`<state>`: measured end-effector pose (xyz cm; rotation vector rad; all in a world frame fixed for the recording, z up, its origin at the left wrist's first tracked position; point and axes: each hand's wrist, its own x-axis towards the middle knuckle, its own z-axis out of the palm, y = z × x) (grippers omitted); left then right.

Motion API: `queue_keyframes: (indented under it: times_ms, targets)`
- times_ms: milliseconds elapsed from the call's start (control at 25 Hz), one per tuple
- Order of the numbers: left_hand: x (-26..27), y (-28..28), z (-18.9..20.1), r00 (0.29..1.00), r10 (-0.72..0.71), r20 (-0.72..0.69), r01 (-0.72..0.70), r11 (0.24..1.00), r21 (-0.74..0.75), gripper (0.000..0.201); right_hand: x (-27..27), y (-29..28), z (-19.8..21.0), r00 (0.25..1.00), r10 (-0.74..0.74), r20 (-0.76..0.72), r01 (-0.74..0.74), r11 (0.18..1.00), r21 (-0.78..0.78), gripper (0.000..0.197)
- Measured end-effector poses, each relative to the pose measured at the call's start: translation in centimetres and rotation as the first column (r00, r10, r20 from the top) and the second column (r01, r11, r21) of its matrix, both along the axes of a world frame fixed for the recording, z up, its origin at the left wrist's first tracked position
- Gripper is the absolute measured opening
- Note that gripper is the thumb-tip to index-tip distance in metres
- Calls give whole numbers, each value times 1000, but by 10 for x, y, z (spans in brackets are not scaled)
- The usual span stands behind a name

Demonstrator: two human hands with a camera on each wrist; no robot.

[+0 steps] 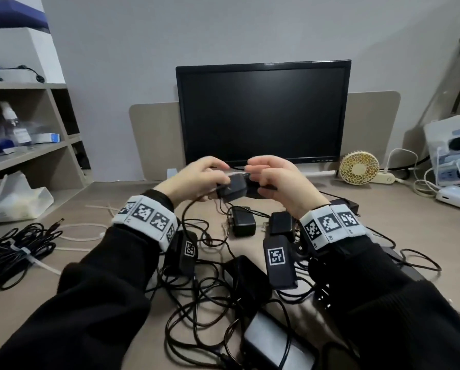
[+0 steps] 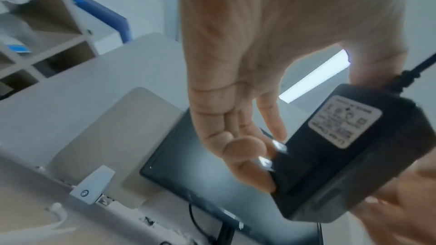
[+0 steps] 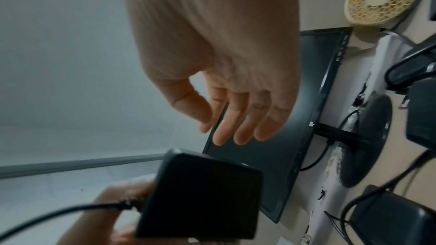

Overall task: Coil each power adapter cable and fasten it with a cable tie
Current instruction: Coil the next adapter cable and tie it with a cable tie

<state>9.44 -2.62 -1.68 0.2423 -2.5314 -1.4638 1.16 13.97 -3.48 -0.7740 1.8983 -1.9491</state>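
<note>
I hold a black power adapter (image 1: 233, 188) up in front of the monitor. My left hand (image 1: 210, 180) grips it: in the left wrist view the fingers (image 2: 250, 156) press the plug end and the thumb sits behind the cable end of the labelled adapter (image 2: 354, 156). Its thin black cable (image 1: 189, 209) hangs down to the desk. My right hand (image 1: 266, 180) hovers at the adapter's right side. In the right wrist view its fingers (image 3: 235, 122) are nearly straight, just above the adapter (image 3: 200, 197), with the cable (image 3: 59, 213) leaving to the left.
A tangle of black adapters and cables (image 1: 239, 284) covers the desk below my wrists. A tied cable bundle (image 1: 12, 252) and loose white cable ties (image 1: 82, 232) lie at the left. Behind stand the monitor (image 1: 263, 113), a small fan (image 1: 359, 166), and a power strip (image 1: 453, 153).
</note>
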Motion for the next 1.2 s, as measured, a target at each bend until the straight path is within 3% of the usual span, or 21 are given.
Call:
queue_keyframes:
  times_ms: [120,200,360,480,560,680,800,1080,1200]
  targets:
    - [14,-7,8,999,29,-13,-25,967,254,4,7,-20,-3,944,236,-231,-221,971,92,54]
    - [17,-12,6,1000,24,-12,-19,955,296,10,6,-34,-8,904,267,-335,-212,959,190,47]
    - [24,-45,7,997,63,-46,-50,968,246,43,-10,-48,-12,946,102,-307,-68,991,119,25]
    - [31,-66,13,983,31,-179,-25,999,37,37,-22,-49,-14,969,29,-247,1,993,122,22]
    - [31,-68,13,965,37,-258,-57,996,-73,35,-23,-49,-14,964,73,-255,-14,974,225,23]
    - [29,-61,12,929,36,-367,-68,995,-73,24,-19,-48,-13,944,219,-247,-117,921,372,26]
    - [22,-50,9,903,3,-429,-82,983,-165,15,-7,-48,-3,899,334,-284,-192,882,431,27]
    - [16,-39,6,798,94,-595,-201,973,-117,14,19,-64,5,873,457,-171,-430,886,173,28]
    - [17,-37,5,758,113,-642,-269,951,-150,18,26,-69,3,879,408,-248,-382,912,146,24]
